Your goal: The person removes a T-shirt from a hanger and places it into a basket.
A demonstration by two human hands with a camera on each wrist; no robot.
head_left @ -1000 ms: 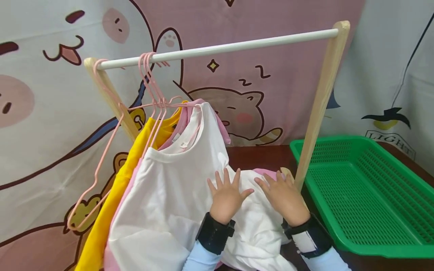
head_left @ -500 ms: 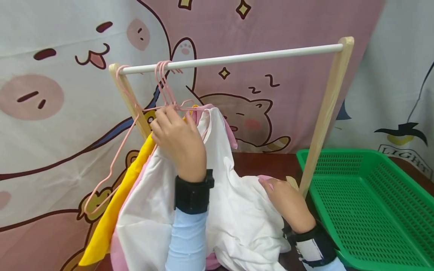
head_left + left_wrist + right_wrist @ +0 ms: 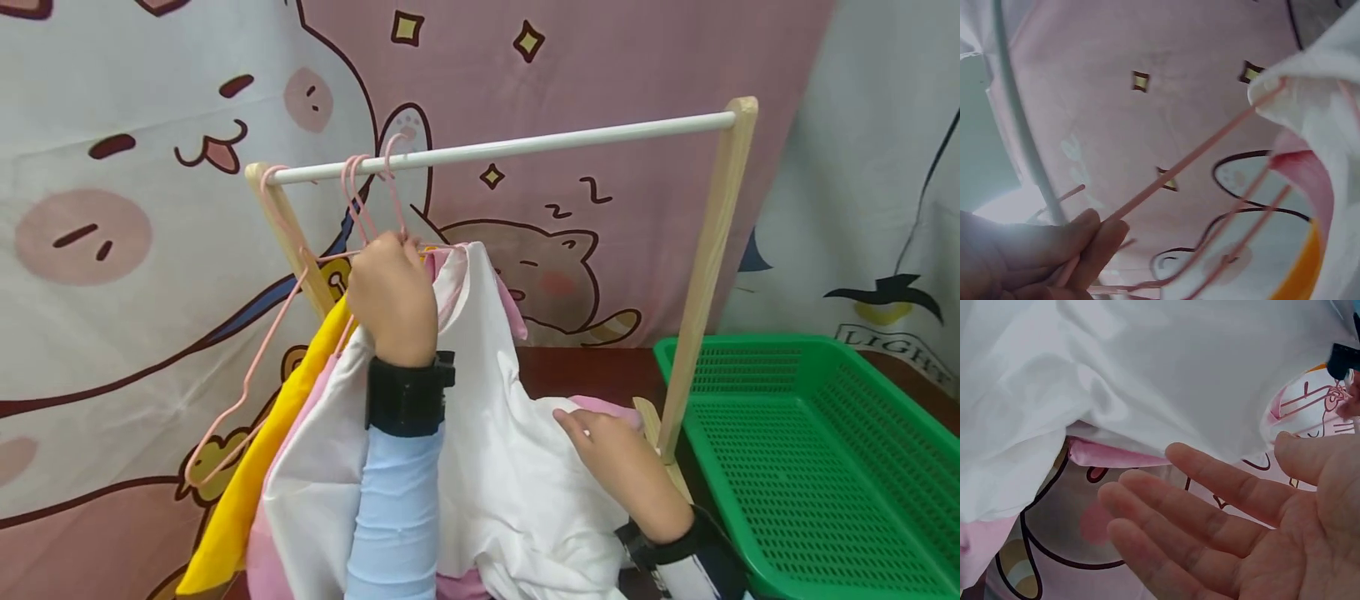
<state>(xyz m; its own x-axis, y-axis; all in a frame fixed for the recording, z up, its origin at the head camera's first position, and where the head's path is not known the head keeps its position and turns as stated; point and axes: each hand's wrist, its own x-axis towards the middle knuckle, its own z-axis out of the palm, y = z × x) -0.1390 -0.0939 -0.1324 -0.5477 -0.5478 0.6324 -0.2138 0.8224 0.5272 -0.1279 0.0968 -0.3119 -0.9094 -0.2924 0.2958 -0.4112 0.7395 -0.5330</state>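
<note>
My left hand (image 3: 393, 296) grips a pink wire hanger (image 3: 395, 196) just below its hook. In the left wrist view, thumb and fingers pinch the hanger (image 3: 1191, 162) where its arm begins. That hanger carries a white long-sleeved shirt (image 3: 510, 492), whose hook sits at the white rail (image 3: 555, 142), apart from the other hooks. My right hand (image 3: 618, 458) is beside the shirt's right sleeve. In the right wrist view its fingers (image 3: 1210, 506) are extended, palm showing, with the index tip at the edge of the white cloth (image 3: 1166, 381); whether it touches is unclear.
Behind the white shirt hang a pink shirt (image 3: 262, 550) and a yellow shirt (image 3: 262, 450). A bare pink hanger (image 3: 251, 375) hangs at the rail's left end. Right of the wooden post (image 3: 708, 275) stands a green plastic basket (image 3: 757, 467). A cartoon-printed cloth is behind.
My left hand rose from the shirt front to the hanger and gripped it. Its hook shifted right along the rail, away from the others. The right hand stayed near the sleeve.
</note>
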